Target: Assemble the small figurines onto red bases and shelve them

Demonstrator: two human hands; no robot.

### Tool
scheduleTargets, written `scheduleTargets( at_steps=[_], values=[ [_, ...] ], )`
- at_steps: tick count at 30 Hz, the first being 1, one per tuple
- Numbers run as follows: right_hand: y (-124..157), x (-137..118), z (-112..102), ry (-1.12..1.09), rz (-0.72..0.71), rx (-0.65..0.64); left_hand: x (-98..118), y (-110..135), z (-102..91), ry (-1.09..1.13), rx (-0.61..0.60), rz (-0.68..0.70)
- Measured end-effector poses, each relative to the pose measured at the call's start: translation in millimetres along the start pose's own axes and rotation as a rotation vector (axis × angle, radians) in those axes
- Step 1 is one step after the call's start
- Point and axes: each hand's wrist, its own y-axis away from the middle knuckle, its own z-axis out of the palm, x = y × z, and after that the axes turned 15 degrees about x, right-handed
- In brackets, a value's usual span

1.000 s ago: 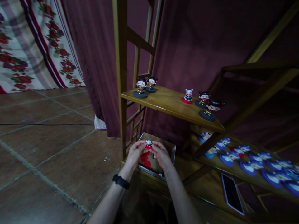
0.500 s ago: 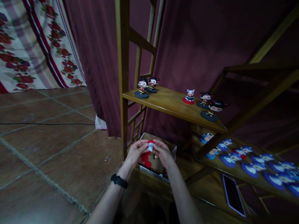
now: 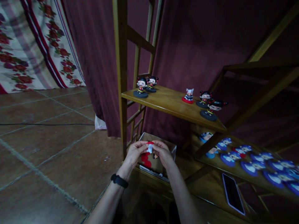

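Two hands (image 3: pixel 134 155) (image 3: pixel 163 154) pinch a figurine (image 3: pixel 150 148) in their fingers (image 3: pixel 142 144), below a wooden shelf (image 3: pixel 168 99), beside tiled floor (image 3: pixel 63 166).

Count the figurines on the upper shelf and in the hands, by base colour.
Dark grey-based figurines: 4, all on the upper shelf
Red-based figurines: 2, one on the shelf, one between left hand and right hand
Total: 6

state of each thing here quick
left hand, pinching small figurine
right hand, pinching it too
small figurine, held between both hands
box, open, red discs inside
phone, flat, screen dark
black-haired figurines, upright
white-haired figurine, upright
blue-based figurines, grouped close together
wristband, worn on left wrist
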Motion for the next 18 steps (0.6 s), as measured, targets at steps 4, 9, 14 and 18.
scheduleTargets(
  at_steps=[4, 9, 14, 18],
  values=[
    [-2, 4, -1, 0.0, 0.026, 0.03, -2, -1, -1.3, -0.005, -0.003, 0.005],
    [1, 13, 0, -0.026, 0.097, 0.085, -8, -4, -2.5, 0.011, 0.029, -0.091],
    [1, 23, 1, -0.143, 0.169, 0.161, -12, -3, 0.5, 0.064, 0.076, -0.135],
    [-2, 24, 0, -0.205, 0.16, 0.18, -10, -2, 1.8, 0.077, 0.005, -0.161]
  ],
)
